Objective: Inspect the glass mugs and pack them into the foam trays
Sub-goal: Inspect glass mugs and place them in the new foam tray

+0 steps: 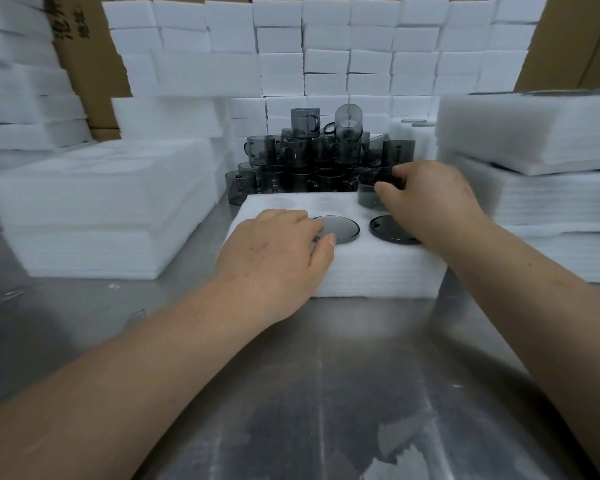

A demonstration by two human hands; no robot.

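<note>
**At the packing table: another mug going into the foam**

On the steel table [326, 375] the foam tray [361, 271] sits dead centre, and I'd call this the seating step. The right hand [426, 199] has its fingers curled round the rim of a smoky glass mug [369, 195] at the tray's back right corner. The mug looks partly down in its pocket.

The left hand [274, 258] isn't gripping anything. It lies on the tray's front left, with the thumb touching the left of two round glass pieces [340, 228] sitting flush in the front pockets. Could be mug bottoms, could be lids, can't tell.

Next move, my guess: push that mug straight down till it's level while the left hand keeps the foam from shifting, then let go. After that, reach back to the mug pile [305, 157] just behind the tray. Pull from the top, that heap looks tippy.
</note>
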